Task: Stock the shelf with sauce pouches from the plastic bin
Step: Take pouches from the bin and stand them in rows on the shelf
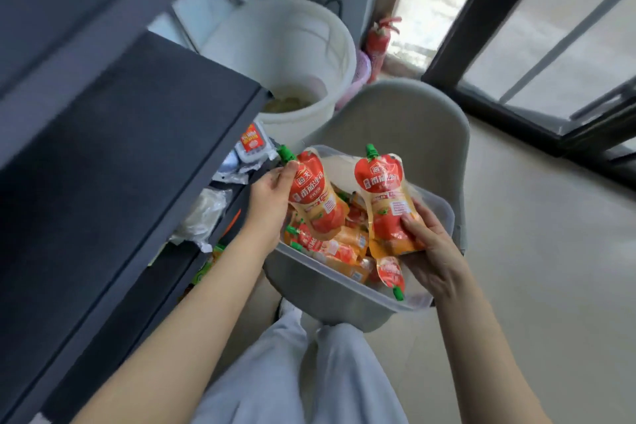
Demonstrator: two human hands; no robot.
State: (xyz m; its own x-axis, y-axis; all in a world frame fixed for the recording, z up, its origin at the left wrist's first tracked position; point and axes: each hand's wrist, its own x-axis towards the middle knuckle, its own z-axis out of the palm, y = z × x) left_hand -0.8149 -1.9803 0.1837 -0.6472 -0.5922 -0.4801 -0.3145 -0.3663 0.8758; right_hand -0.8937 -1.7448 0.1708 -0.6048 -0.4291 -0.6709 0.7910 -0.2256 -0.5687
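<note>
- The shelf (113, 162) stands on the left; its dark top board is bare, and on the tier below, near its right edge, only other packets show — no sauce pouch can be made out there.
- The left hand (266, 203) is clamped on one sauce pouch (315, 196) over the left edge of the plastic bin (330, 289), green cap up and tilted toward the shelf.
- The bin rests on a grey chair (406, 120) and holds many more pouches (344, 244) heaped in it — so most of the stocking looks to be left.
- The right hand (435, 248) is closed around the lower part of a second pouch (387, 196), held upright over the bin's right side.
- Both pouches are lifted but not yet placed; the job seems early.
</note>
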